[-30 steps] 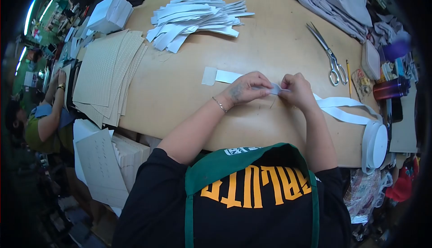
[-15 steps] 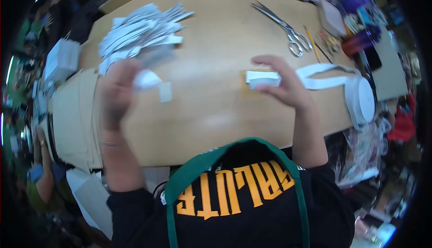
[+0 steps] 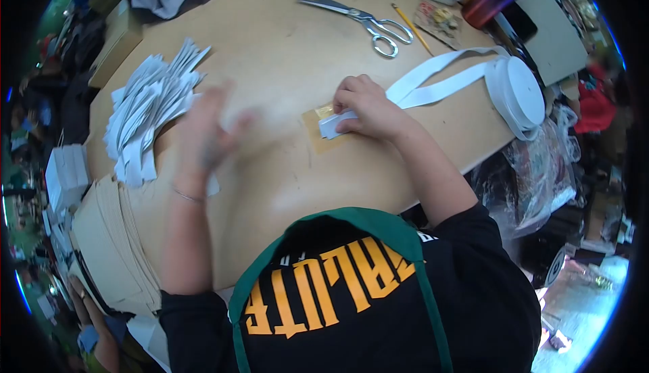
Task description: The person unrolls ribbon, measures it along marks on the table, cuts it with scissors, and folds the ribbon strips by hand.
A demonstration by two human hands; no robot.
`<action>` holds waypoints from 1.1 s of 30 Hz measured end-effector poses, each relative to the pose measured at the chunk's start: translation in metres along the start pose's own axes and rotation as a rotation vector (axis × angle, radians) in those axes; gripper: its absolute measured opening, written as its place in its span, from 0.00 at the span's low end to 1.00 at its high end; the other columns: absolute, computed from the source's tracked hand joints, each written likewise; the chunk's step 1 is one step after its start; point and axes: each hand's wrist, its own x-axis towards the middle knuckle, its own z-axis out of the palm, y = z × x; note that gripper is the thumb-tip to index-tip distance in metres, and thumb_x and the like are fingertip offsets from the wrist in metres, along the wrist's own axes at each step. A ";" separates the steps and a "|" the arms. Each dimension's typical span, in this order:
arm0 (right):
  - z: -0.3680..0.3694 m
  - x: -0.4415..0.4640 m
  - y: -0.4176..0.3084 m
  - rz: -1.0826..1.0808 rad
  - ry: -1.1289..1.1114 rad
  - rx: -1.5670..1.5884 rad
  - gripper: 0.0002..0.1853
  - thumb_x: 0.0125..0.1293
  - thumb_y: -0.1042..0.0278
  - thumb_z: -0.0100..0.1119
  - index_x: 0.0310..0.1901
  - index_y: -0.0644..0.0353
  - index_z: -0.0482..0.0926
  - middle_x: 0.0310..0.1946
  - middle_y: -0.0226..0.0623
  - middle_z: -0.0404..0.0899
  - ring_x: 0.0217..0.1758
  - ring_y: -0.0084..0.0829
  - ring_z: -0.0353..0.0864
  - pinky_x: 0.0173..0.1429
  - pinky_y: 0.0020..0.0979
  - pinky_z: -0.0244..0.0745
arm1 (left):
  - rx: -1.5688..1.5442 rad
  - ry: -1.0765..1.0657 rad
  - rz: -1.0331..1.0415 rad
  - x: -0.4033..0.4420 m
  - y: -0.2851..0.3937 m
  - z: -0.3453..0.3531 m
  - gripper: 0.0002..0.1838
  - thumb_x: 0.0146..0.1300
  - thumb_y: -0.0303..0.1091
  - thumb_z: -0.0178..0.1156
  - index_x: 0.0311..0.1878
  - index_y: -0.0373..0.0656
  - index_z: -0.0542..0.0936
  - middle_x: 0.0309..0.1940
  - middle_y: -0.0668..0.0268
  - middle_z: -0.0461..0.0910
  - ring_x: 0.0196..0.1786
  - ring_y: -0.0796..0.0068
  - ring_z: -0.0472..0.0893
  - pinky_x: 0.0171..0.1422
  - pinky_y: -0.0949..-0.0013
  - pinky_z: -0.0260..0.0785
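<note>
Your R hand (image 3: pixel 370 108) has its grip on white band (image 3: pixel 328 128), w/ roll (image 3: pixel 529 94) at 3 o'clock; blurry L hand (image 3: pixel 213 126), grip wide, strip pile (image 3: pixel 150 106) at 9 o'clock

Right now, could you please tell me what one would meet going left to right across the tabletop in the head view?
Pile of white strips, left hand, right hand, yellow pencil, roll of white band.
</note>
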 end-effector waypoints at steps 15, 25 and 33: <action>-0.052 -0.032 0.003 -0.099 0.193 0.124 0.19 0.47 0.60 0.74 0.41 0.53 0.78 0.44 0.32 0.77 0.53 0.35 0.72 0.67 0.39 0.59 | -0.738 -0.231 -0.113 -0.008 0.115 0.062 0.06 0.62 0.30 0.60 0.36 0.36 0.79 0.27 0.60 0.77 0.30 0.66 0.78 0.36 0.67 0.71; -0.125 -0.157 0.179 1.121 0.464 -0.877 0.41 0.53 0.58 0.68 0.69 0.45 0.58 0.69 0.38 0.57 0.72 0.44 0.56 0.66 0.62 0.57 | -1.125 -0.364 -0.369 -0.025 0.104 0.020 0.09 0.66 0.31 0.57 0.35 0.33 0.79 0.27 0.68 0.76 0.30 0.82 0.75 0.37 0.77 0.70; -0.158 -0.276 0.188 0.409 0.354 -0.804 0.41 0.44 0.75 0.70 0.64 0.51 0.65 0.66 0.37 0.64 0.68 0.43 0.63 0.69 0.46 0.60 | -1.103 -0.467 -0.608 -0.102 0.049 -0.009 0.09 0.66 0.31 0.58 0.32 0.35 0.80 0.25 0.67 0.78 0.30 0.81 0.76 0.38 0.76 0.69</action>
